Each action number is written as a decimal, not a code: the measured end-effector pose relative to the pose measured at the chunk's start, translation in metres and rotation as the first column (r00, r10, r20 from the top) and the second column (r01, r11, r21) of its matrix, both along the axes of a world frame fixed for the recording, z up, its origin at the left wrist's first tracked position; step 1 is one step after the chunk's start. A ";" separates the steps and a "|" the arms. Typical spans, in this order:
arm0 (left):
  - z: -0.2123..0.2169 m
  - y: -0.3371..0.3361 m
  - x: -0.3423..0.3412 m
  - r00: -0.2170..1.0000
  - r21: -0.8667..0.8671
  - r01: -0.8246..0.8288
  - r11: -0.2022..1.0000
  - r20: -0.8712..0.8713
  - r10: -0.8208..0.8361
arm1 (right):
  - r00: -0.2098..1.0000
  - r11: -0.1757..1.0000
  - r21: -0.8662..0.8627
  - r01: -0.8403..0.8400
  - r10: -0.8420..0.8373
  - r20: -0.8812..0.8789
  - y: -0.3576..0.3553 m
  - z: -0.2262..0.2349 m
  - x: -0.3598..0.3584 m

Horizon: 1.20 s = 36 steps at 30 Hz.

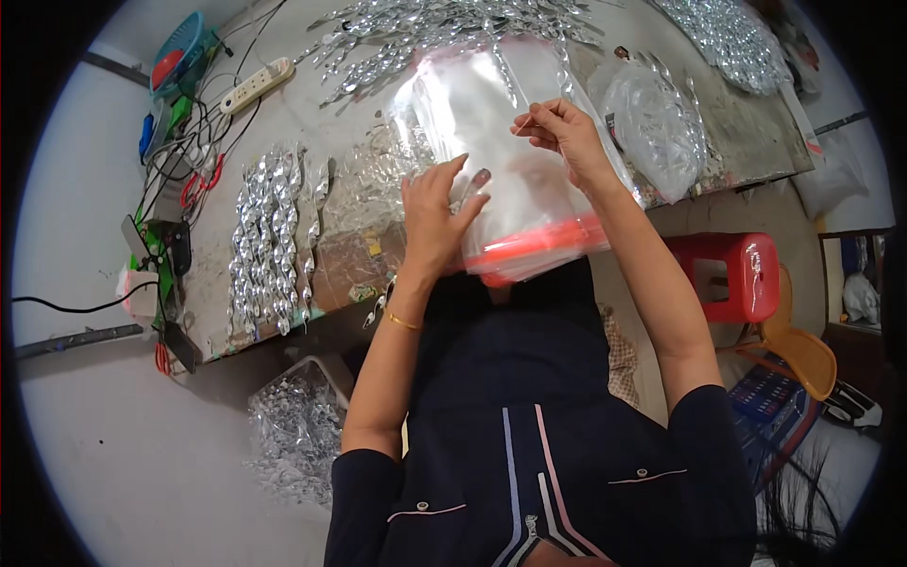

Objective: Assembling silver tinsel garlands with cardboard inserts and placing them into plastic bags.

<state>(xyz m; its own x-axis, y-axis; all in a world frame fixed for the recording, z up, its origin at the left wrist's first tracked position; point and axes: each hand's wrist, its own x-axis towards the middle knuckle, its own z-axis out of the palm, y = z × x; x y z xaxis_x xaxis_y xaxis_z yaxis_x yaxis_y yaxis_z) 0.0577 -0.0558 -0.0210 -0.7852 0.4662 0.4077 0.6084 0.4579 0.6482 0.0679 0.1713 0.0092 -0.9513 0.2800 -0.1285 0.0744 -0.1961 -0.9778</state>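
A stack of clear plastic bags (515, 203) with a red-orange band along the near edge lies at the table's front, in front of my body. My left hand (433, 213) is over its left side, fingers and thumb spread apart. Between that thumb and forefinger shows a small shiny piece (482, 178); whether they touch it I cannot tell. Over the right part of the stack, my right hand (567, 137) pinches what looks like a thin thread, by the lower end of a twisted silver strand (504, 71) lying across the bags.
Twisted silver strands (269, 241) lie in a row at left, with a bigger heap (406, 38) at the back. To the right are a crumpled clear bag (652, 128) and a red stool (746, 274). A power strip (257, 85), cables and red-handled scissors (201, 182) occupy the left.
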 end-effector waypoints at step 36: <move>0.028 -0.117 -0.014 0.908 -0.120 -0.393 0.912 -0.209 0.364 | 0.993 0.993 0.076 -0.093 0.098 -0.071 -0.039 -0.009 -0.011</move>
<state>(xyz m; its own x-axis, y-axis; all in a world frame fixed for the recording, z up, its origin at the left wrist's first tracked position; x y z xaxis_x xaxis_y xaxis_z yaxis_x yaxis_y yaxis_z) 0.0433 -0.1724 0.0066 -0.8359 0.2176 0.5039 0.4677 0.7628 0.4464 0.0572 0.1324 0.0005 -0.9803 0.1935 -0.0388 0.0155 -0.1205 -0.9926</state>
